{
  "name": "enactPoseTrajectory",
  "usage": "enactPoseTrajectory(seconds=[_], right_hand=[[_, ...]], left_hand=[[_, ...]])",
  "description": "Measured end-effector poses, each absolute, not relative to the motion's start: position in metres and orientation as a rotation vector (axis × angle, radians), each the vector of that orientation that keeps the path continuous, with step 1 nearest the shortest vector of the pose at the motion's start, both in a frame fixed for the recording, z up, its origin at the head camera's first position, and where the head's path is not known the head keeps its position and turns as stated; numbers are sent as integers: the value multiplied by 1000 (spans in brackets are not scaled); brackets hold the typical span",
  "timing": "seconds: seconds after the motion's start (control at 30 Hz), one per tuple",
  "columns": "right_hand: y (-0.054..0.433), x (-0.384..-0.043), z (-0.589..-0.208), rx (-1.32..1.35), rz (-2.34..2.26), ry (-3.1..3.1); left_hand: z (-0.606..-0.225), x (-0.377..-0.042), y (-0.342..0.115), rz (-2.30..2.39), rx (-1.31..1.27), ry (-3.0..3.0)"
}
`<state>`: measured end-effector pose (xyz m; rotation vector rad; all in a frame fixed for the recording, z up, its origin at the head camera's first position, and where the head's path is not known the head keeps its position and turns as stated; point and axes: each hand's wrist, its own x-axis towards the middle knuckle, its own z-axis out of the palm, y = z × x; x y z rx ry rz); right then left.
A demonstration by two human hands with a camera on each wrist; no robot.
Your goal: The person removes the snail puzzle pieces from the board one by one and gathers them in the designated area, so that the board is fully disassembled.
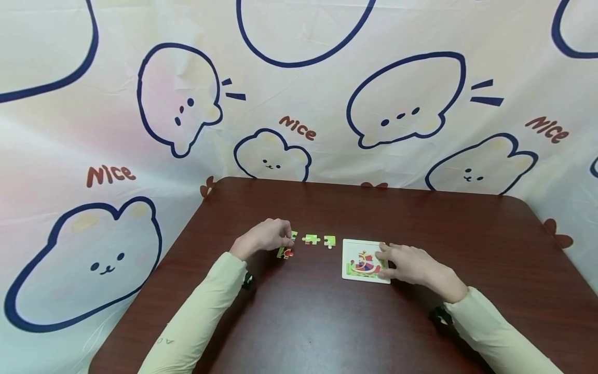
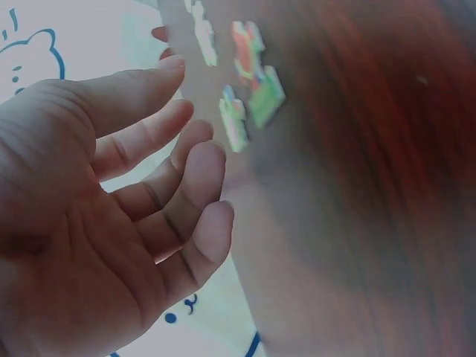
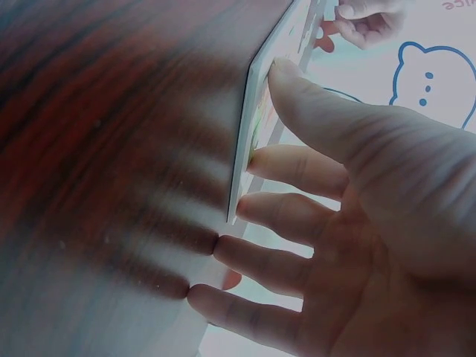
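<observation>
My left hand (image 1: 265, 236) hovers just over loose jigsaw pieces, its fingers loosely bent with nothing between them in the left wrist view. Below it lies a red and green piece (image 1: 286, 253); a green piece (image 1: 294, 235) is partly hidden behind the fingers. Farther right are a green piece (image 1: 311, 239) and another green piece (image 1: 329, 241). A white-framed puzzle board (image 1: 350, 246) with a partly filled colourful picture lies flat on the table. My right hand (image 1: 411, 264) rests on its right edge, thumb and fingers extended, with two fingertips touching the tabletop.
The dark brown wooden table (image 1: 299, 322) has rounded far corners. A pale curtain (image 1: 327, 104) printed with cartoon bears hangs behind it and along its sides.
</observation>
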<state>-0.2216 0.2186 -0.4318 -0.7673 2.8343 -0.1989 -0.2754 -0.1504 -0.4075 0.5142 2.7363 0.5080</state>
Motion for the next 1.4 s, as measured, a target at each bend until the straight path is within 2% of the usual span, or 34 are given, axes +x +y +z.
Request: enactPoseTrajectory(seconds=[0.63,1.4], right_hand=[[218,-220,-430,-761,-212,2832],[218,-224,-430,-740,-201,2802]], left_hand=[[-399,-272,-107,602,634,2737],[-410,-261,-15,512,844,2695]])
